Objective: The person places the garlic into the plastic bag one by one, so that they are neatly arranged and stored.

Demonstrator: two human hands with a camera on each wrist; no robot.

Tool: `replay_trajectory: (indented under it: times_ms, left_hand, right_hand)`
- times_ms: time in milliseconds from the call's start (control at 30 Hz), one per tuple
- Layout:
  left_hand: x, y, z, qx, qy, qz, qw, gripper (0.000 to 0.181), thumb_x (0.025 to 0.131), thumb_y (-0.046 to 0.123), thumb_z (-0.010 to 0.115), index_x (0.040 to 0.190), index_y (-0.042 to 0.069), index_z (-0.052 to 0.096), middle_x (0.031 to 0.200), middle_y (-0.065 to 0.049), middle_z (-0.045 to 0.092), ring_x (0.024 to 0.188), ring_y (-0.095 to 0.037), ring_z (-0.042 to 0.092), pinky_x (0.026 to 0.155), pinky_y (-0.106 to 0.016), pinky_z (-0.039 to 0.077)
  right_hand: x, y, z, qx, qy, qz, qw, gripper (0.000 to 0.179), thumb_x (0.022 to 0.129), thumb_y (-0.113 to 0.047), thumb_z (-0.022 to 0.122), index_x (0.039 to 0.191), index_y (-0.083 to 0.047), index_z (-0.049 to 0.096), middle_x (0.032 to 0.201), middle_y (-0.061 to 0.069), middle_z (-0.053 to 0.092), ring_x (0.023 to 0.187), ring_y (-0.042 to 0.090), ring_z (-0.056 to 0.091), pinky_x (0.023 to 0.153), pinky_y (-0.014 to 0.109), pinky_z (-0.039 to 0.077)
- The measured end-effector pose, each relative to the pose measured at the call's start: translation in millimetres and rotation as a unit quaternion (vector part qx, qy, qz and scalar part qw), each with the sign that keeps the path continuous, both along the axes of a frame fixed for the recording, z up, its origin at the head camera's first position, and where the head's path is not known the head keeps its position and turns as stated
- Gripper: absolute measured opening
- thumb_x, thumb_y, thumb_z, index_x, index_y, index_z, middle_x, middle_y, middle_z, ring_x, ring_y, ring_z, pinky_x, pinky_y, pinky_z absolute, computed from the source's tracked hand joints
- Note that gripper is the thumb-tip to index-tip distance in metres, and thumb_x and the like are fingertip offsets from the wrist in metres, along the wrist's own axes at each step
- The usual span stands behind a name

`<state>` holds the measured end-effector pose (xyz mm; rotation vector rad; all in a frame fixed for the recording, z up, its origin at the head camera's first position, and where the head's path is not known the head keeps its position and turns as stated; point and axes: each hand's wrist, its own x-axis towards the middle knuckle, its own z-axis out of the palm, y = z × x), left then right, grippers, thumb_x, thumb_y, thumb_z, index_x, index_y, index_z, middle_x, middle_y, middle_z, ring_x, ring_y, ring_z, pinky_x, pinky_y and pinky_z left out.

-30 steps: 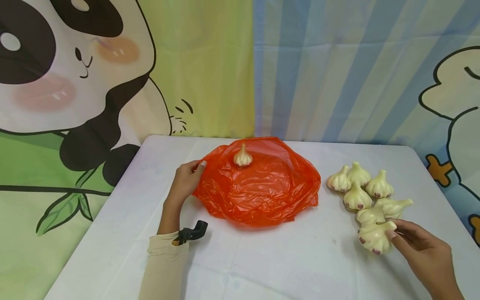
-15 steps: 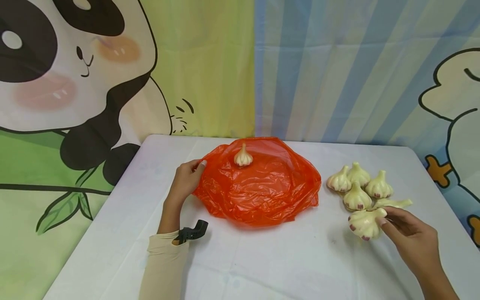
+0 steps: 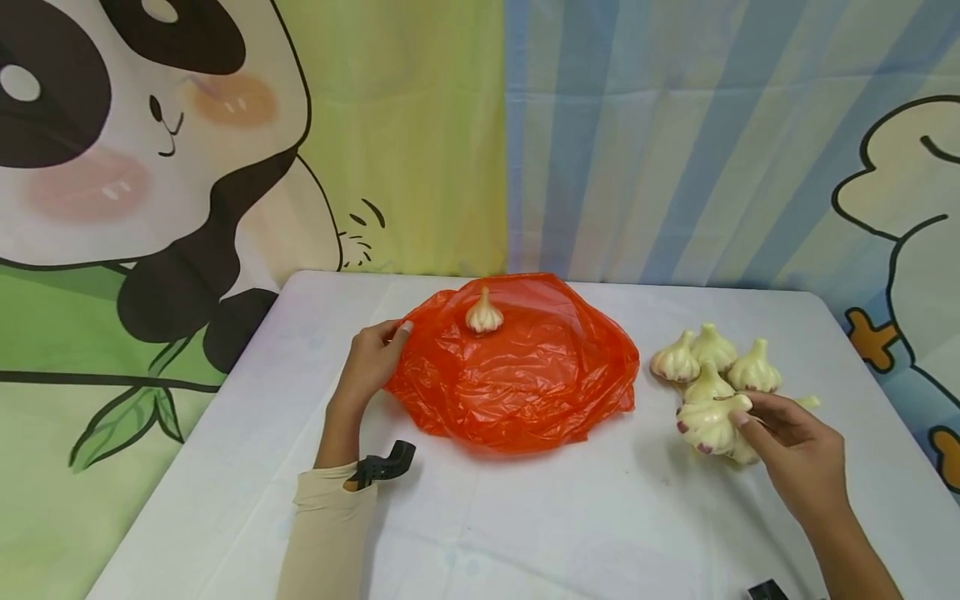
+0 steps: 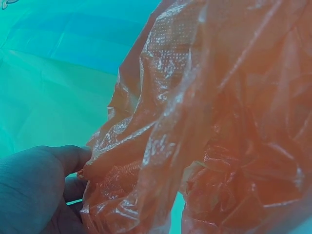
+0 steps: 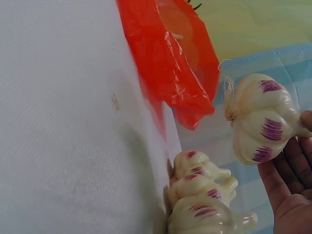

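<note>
A thin red plastic bag (image 3: 517, 392) lies spread on the table, its mouth held wide. My left hand (image 3: 375, 358) pinches the bag's left rim between thumb and fingers, as the left wrist view also shows at the bag's edge (image 4: 122, 161). One small garlic bulb (image 3: 484, 312) sits in the bag near its back rim. My right hand (image 3: 798, 450) grips a larger garlic bulb (image 3: 708, 423) by its stem, raised above the table. In the right wrist view this bulb (image 5: 265, 119) shows purple streaks and dry root threads.
Several more garlic bulbs (image 3: 753, 368) stand clustered at the table's right, partly hidden behind the held bulb and my right hand. The white table (image 3: 525, 525) ends at a printed cloth backdrop (image 3: 645, 142). A black wrist camera (image 3: 386, 465) sits on the left forearm.
My right hand has moved leftward and away from me with the garlic bulb, which now overlaps others in the cluster. The left hand and the bag have stayed put.
</note>
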<state>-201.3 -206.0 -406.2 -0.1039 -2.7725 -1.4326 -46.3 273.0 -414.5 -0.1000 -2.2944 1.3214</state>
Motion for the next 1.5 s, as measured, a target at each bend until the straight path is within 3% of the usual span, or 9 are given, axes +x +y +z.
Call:
replay_trajectory:
  times_ms: [200, 333, 667, 1133, 1367, 1500]
  left_hand:
    - [0.7, 0.3, -2.0, 0.0, 0.0, -0.002, 1.0, 0.053, 0.101, 0.044, 0.047, 0.133, 0.004, 0.059, 0.117, -0.013, 0.064, 0.096, -0.027, 0.058, 0.082, -0.042, 0.05]
    - [1.6, -0.5, -3.3, 0.003, -0.009, 0.001, 1.0, 0.053, 0.101, 0.045, 0.046, 0.132, 0.004, 0.06, 0.115, -0.012, 0.064, 0.095, -0.026, 0.058, 0.082, -0.042, 0.051]
    - [0.3, -1.4, -3.2, 0.006, -0.009, 0.002, 0.9999, 0.054, 0.101, 0.046, 0.046, 0.132, 0.005, 0.06, 0.111, -0.012, 0.065, 0.09, -0.026, 0.059, 0.077, -0.038, 0.052]
    - [1.0, -2.1, -2.7, 0.008, -0.001, -0.001, 1.0, 0.055, 0.101, 0.047, 0.046, 0.132, 0.004, 0.06, 0.112, -0.012, 0.065, 0.091, -0.026, 0.058, 0.078, -0.038, 0.051]
    - [-0.1, -2.2, -3.7, 0.009, -0.006, -0.001, 0.9999, 0.056, 0.1, 0.048, 0.046, 0.133, 0.004, 0.059, 0.113, -0.012, 0.064, 0.092, -0.026, 0.058, 0.079, -0.039, 0.052]
    - [0.1, -1.4, -3.3, 0.01, -0.007, -0.002, 0.9999, 0.055, 0.101, 0.048, 0.046, 0.133, 0.005, 0.059, 0.112, -0.012, 0.064, 0.092, -0.026, 0.058, 0.079, -0.038, 0.051]
  right_hand:
    - [-8.7, -8, 1.8, -0.022, -0.006, -0.006, 0.9997, 0.028, 0.088, 0.004, 0.067, 0.116, 0.003, 0.066, 0.106, -0.01, 0.064, 0.096, 0.0, 0.061, 0.077, 0.009, 0.047]
    - [-16.7, -13, 3.3, -0.066, 0.007, 0.024, 0.9975, 0.027, 0.088, 0.005, 0.066, 0.115, 0.004, 0.065, 0.106, -0.008, 0.065, 0.096, 0.003, 0.062, 0.076, 0.011, 0.048]
    - [-34.7, -31, 8.7, -0.192, 0.038, 0.068, 0.9782, 0.021, 0.086, 0.01, 0.066, 0.107, 0.007, 0.067, 0.097, -0.003, 0.069, 0.091, 0.006, 0.065, 0.074, 0.014, 0.051]
    - [-58.7, -49, 13.3, -0.222, 0.048, 0.123, 0.9662, 0.021, 0.089, 0.007, 0.064, 0.11, 0.006, 0.065, 0.097, 0.001, 0.069, 0.085, 0.008, 0.065, 0.07, 0.017, 0.053]
    - [-68.1, -58, 18.2, -0.238, 0.01, 0.114, 0.9644, 0.023, 0.091, -0.005, 0.068, 0.113, 0.002, 0.065, 0.098, 0.003, 0.068, 0.081, 0.011, 0.065, 0.066, 0.024, 0.056]
    - [-73.9, -65, 21.0, -0.28, 0.01, 0.118, 0.9527, 0.02, 0.091, -0.005, 0.068, 0.11, 0.0, 0.067, 0.095, 0.003, 0.068, 0.078, 0.01, 0.065, 0.062, 0.022, 0.055]
